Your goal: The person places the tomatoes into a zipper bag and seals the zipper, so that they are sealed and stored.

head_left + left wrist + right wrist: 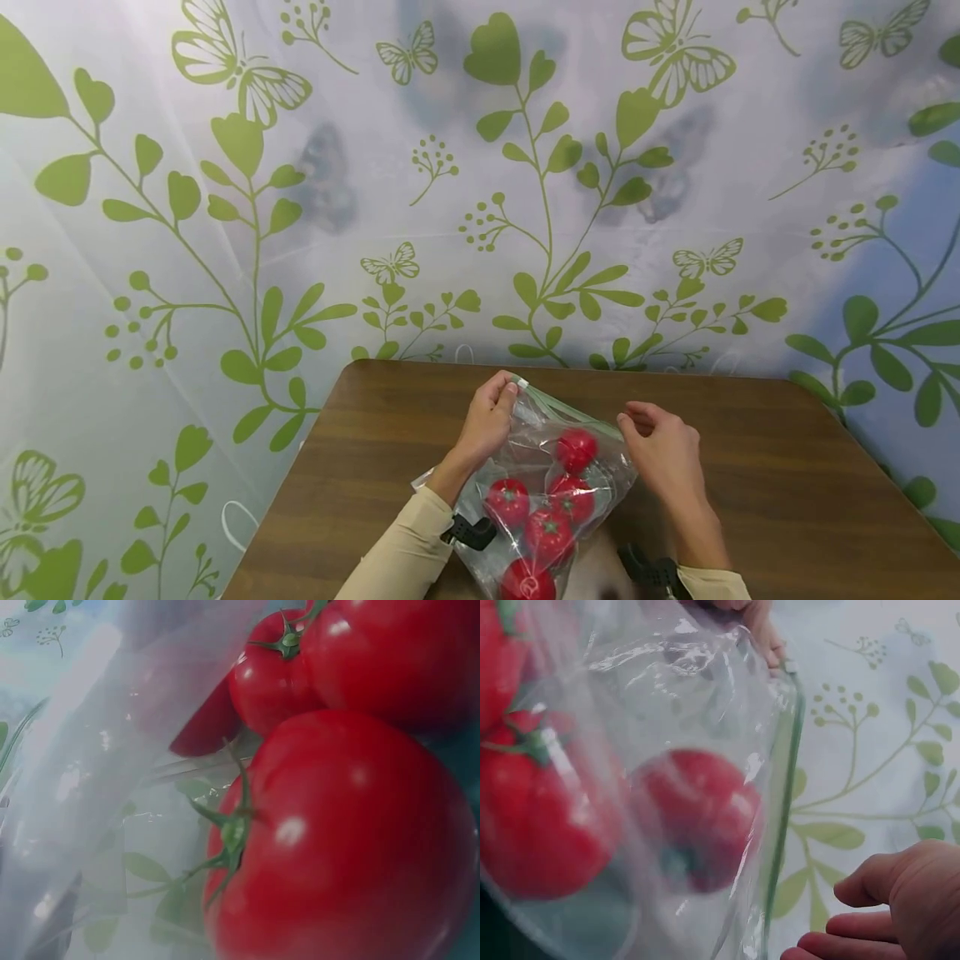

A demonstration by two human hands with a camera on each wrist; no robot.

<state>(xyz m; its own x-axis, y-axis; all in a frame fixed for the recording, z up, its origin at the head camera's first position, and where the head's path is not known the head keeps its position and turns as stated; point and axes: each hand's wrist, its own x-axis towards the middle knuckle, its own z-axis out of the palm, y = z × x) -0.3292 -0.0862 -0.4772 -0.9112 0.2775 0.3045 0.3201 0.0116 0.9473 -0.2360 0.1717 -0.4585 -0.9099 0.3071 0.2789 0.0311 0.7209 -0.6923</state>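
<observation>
A clear zip bag (525,446) with a green zip strip (562,408) holds several red tomatoes (548,535). My left hand (486,421) pinches the bag's top left corner, by a small white slider (522,382). In the right wrist view, part of that hand shows beyond the bag at the top. My right hand (663,446) is beside the other end of the zip strip. Its thumb stands apart from the fingers in the right wrist view, with nothing between them. Large tomatoes (345,840) with green stems fill much of the left wrist view.
The bag hangs tilted over a brown wooden table (780,492). Behind the table is a pale backdrop (420,217) printed with green leaves and butterflies. Black camera mounts (472,532) sit on both wrists.
</observation>
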